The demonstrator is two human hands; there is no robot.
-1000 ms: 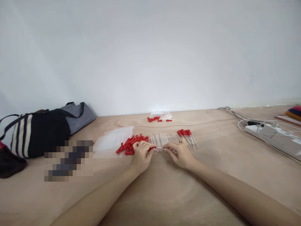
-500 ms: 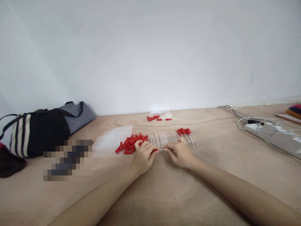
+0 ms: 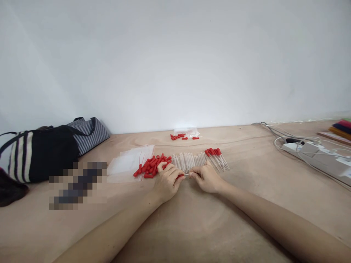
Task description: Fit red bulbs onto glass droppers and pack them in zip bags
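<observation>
My left hand (image 3: 169,181) pinches a red rubber dropper bulb (image 3: 180,175), most of it hidden by the fingers. My right hand (image 3: 206,178) is closed on a clear dropper tube (image 3: 187,175), whose end meets the bulb's mouth between the two hands. Just beyond the hands lies a row of clear tubes (image 3: 187,161) side by side. A heap of red bulbs (image 3: 153,164) sits by my left hand. Past my right hand rest several droppers with red bulbs on their tubes (image 3: 217,157).
Clear plastic bags (image 3: 126,165) lie left of the bulb heap. More red bulbs (image 3: 178,137) and a small bag are near the wall. A black striped bag (image 3: 52,153) stands at left, a blurred dark thing (image 3: 79,186) before it. A white power strip (image 3: 315,157) with cables is at right.
My right hand has shifted slightly left, towards my left hand, and its fingers look more curled. My left hand holds the bulb in nearly the same place.
</observation>
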